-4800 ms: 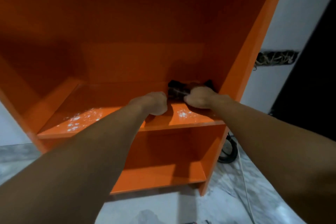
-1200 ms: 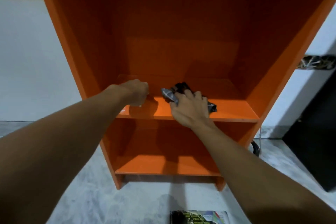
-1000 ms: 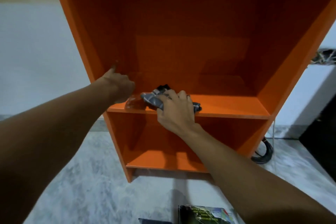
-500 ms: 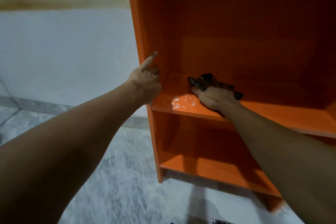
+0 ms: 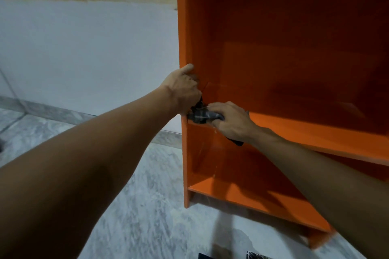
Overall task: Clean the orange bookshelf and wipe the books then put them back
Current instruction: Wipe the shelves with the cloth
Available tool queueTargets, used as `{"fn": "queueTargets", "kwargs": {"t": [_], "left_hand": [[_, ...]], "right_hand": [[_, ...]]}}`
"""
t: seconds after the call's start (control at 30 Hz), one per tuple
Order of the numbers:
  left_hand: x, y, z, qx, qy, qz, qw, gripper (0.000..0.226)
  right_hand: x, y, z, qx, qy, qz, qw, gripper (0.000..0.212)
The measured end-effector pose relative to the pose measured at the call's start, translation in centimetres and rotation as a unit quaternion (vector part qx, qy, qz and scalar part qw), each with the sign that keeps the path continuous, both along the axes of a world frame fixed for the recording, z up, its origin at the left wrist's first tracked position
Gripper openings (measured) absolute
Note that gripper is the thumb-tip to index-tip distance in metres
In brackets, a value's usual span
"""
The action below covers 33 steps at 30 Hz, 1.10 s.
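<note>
The orange bookshelf fills the right side of the head view, with no books on its shelves. My right hand grips a dark grey cloth at the front left corner of the middle shelf. My left hand holds the front edge of the left side panel just above that corner, fingers curled round it and touching the cloth. Part of the cloth hangs below my right wrist.
A grey-white wall stands left of the bookshelf above a marble floor. The bottom shelf sits near the floor. Dark edges of books show at the bottom edge of the view.
My right hand has slid the cloth left along the middle shelf to its front left corner. My left hand moved from the shelf to grip the left side panel. The view turned left.
</note>
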<state>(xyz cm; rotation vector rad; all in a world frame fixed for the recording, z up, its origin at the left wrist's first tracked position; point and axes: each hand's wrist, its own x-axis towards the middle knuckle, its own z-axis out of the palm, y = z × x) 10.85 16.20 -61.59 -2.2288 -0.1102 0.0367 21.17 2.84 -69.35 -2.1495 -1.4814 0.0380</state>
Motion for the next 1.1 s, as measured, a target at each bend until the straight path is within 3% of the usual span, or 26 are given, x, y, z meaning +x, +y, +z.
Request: {"fn": "queueTargets", "kwargs": {"t": [0.13, 0.23, 0.3, 0.43, 0.47, 0.57, 0.67, 0.9, 0.97, 1.1], "left_hand": [[-0.1, 0.1, 0.0, 0.007, -0.007, -0.011, 1.0, 0.034], [-0.2, -0.2, -0.2, 0.023, -0.013, -0.007, 1.0, 0.031], [-0.2, -0.3, -0.2, 0.033, -0.011, 0.001, 0.999, 0.036], [-0.4, -0.4, 0.2, 0.007, -0.015, 0.002, 1.0, 0.046], [-0.5, -0.4, 0.1, 0.001, -0.02, 0.004, 1.0, 0.049], [-0.6, -0.5, -0.1, -0.004, -0.03, 0.001, 1.0, 0.045], [-0.7, -0.5, -0.2, 0.01, -0.028, 0.0, 1.0, 0.035], [-1.1, -0.6, -1.4, 0.004, -0.05, -0.009, 0.999, 0.031], [-1.5, -0.7, -2.1, -0.013, -0.056, -0.024, 0.998, 0.033], [-2.6, -1.4, -4.7, -0.057, -0.033, 0.005, 0.998, 0.058]], "right_hand": [[-1.4, -1.4, -0.7, 0.02, -0.053, 0.04, 0.998, 0.026], [-2.9, -3.8, -0.5, -0.038, -0.089, 0.094, 0.991, 0.054], [-3.4, -5.6, -0.1, -0.05, -0.102, 0.105, 0.988, 0.06], [-2.3, -6.4, 1.6, 0.138, -0.117, -0.011, 0.983, 0.058], [-2.1, -5.8, 1.9, 0.144, -0.134, -0.059, 0.979, 0.055], [-2.3, -3.0, 1.5, -0.009, -0.134, -0.139, 0.981, 0.046], [-3.6, 0.2, -1.6, -0.143, -0.184, -0.123, 0.965, 0.058], [-4.6, 1.3, -3.7, -0.026, -0.259, -0.169, 0.951, 0.026], [-4.2, 0.5, -4.1, -0.035, -0.262, -0.171, 0.949, 0.033], [-3.0, -2.8, -4.5, -0.04, -0.279, -0.197, 0.939, 0.052]]}}
